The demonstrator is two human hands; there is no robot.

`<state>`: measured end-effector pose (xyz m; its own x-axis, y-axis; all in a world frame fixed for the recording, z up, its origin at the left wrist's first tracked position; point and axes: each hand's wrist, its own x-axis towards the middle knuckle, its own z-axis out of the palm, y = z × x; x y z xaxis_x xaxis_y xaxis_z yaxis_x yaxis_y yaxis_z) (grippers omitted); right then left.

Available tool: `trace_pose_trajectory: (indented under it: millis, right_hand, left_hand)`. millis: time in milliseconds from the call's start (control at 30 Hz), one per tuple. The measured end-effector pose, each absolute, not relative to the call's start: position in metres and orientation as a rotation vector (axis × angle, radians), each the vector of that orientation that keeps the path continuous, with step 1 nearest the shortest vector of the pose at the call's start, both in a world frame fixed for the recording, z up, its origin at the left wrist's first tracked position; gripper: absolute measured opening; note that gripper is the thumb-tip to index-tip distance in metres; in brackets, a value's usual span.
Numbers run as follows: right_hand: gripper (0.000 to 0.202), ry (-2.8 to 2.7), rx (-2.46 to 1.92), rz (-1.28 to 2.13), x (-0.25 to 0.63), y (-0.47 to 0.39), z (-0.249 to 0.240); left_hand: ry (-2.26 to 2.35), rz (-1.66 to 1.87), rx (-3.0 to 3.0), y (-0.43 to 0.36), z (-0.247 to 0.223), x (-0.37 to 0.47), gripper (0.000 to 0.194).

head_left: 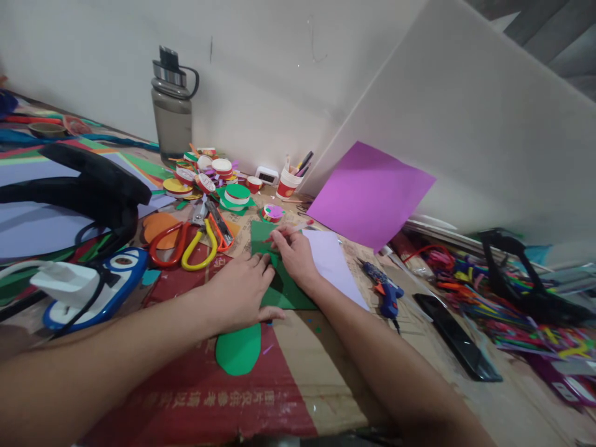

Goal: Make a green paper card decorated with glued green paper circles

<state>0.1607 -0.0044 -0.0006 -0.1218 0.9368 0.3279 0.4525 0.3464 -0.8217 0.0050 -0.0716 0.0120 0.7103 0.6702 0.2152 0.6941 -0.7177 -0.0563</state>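
My left hand (239,288) lies flat, its fingertips over the left part of a dark green sheet of paper (291,292) and its thumb stretched out to the side. Pinched in my right hand (294,253) is a slim pen with red at both ends (305,224), its tip down near the sheet's upper left. A rounded green paper cutout (239,352) rests just below my left hand. Partly under my right hand and wrist, a pale lilac sheet (333,261) sticks out to the right.
Red-and-yellow-handled scissors (199,245) and an orange cutter (221,226) lie left. Behind are small paper drums (222,167), a bottle (172,112) and a pen cup (288,183). To the right are a glue gun (384,288), a phone (456,335) and a purple sheet (372,192).
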Motion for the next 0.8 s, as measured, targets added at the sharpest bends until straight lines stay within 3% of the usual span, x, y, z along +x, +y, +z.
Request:
trace_pose_trajectory:
  millis: [333,567,800]
  right_hand:
    - [0.021,-1.624,-1.223,0.680,0.175,-0.021,0.008]
    - [0.026,-1.609,-1.274,0.688,0.178,-0.040,0.002]
    - [0.024,-1.669,-1.216,0.705,0.171,-0.047,-0.008]
  left_hand:
    - [-1.256,-0.251,-2.923,-0.033,0.031,-0.004,0.036]
    - [-1.378,-0.312,-3.075,-0.006,0.032,-0.009,0.037]
    - [-1.346,-0.058,-3.034,0.007,0.045,-0.003,0.030]
